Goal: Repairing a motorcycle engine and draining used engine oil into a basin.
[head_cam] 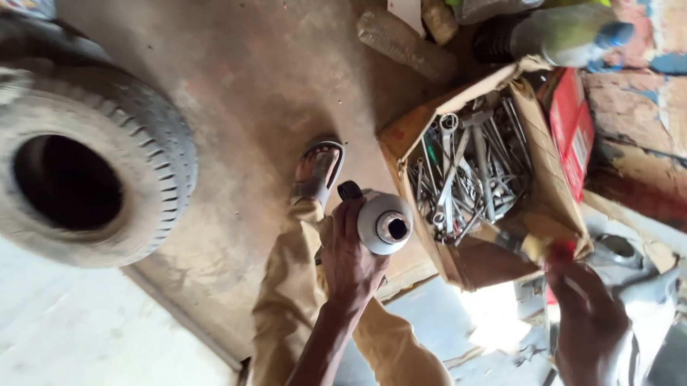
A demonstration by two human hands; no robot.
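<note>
bare floor open left of the left hand (348,254), fingers wrapped tight round a grey metal cylinder (383,222) just beside the cardboard tool box (548,199); right hand (588,313) at the box's near edge, grip unclear.

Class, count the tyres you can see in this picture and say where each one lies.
1. The tyre lies flat on the floor at the left, beyond the left hand holding a metal part. Others may lie outside the frame.

Loose tan trousers (286,296) are worn, creased along the legs, with a strapped open sandal (319,171) on the far foot, while both forearms are left bare of sleeves.
</note>
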